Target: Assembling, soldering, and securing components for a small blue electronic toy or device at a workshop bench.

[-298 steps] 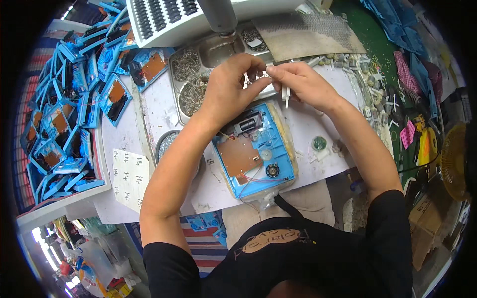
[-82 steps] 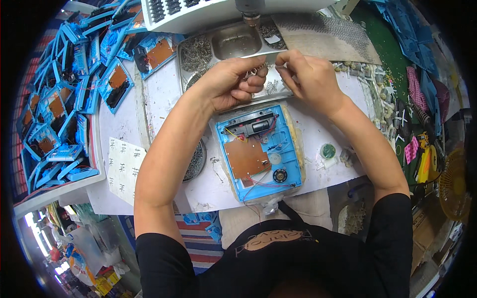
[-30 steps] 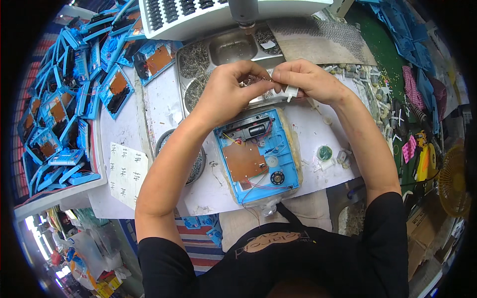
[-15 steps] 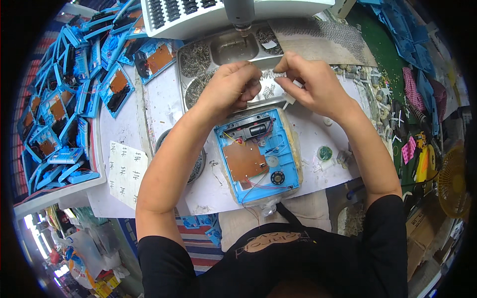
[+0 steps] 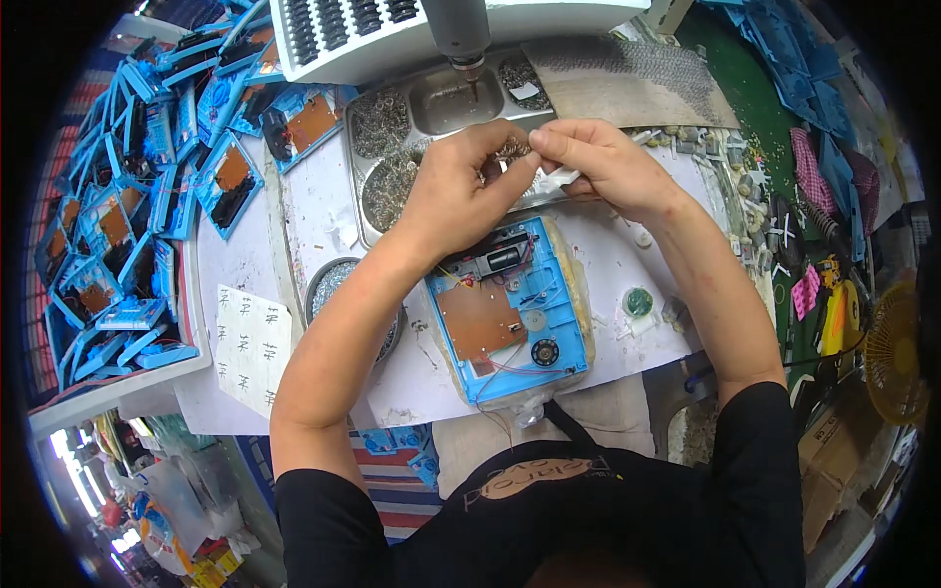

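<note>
Both hands are together over the front of a metal compartment tray (image 5: 355, 201). My left hand (image 5: 466, 186) is closed in a pinch with thumb and fingertips meeting; small wire springs (image 5: 512, 149) show within its curl, but whether it holds one I cannot tell. Closed around a small white plastic piece (image 5: 561, 179), my right hand (image 5: 613, 169) has its thumb and forefinger at the left hand's fingertips. Below the hands lies a blue plastic housing (image 5: 564, 323) with a brown circuit board (image 5: 485, 328), a black motor-like part (image 5: 505, 259) and thin wires.
A vertical driver (image 5: 459, 29) hangs above the tray, before a white rack (image 5: 368, 59) of black parts. Blue housings (image 5: 230, 181) pile up at left. A round bowl (image 5: 319, 284) of small metal parts sits by my left forearm. A perforated sheet (image 5: 627, 83) lies at back right.
My hands have come together; the left moved right and the right's fingers closed in toward it. The white piece shows more plainly in the right hand.
</note>
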